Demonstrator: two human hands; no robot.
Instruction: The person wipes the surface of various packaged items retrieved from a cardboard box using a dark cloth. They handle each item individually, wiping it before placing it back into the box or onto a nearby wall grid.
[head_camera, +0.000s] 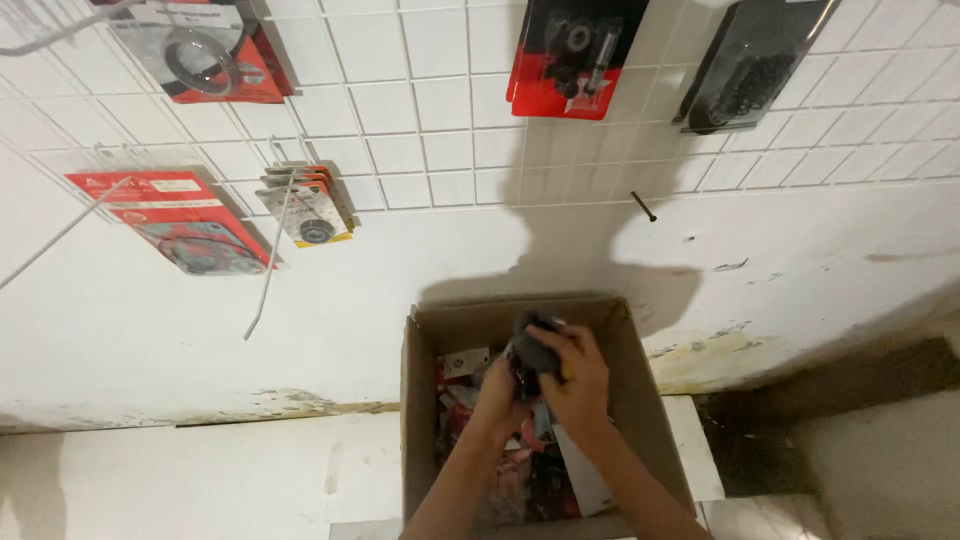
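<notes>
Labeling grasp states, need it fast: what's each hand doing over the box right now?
Left hand: in the cardboard box, fingers hidden; grip cannot be told.
Right hand: closed on a dark round packaged part.

Single view only, worn on the head, looking steeply down and forward over both forearms. Close to the cardboard box (520, 420) at bottom centre, seen from above into its open top, with both hands meeting over it: left hand (500, 395), right hand (575, 375). Near edge cut off at the elbows. Beyond the box, facing a white wall that fills the far half, with a white wire grid (440, 120) running across the top. Hanging packs on the grid cropped at the upper edge, tilted by the wide-angle lens. Floor visible low at left and right. No second view to share anything with.
</notes>
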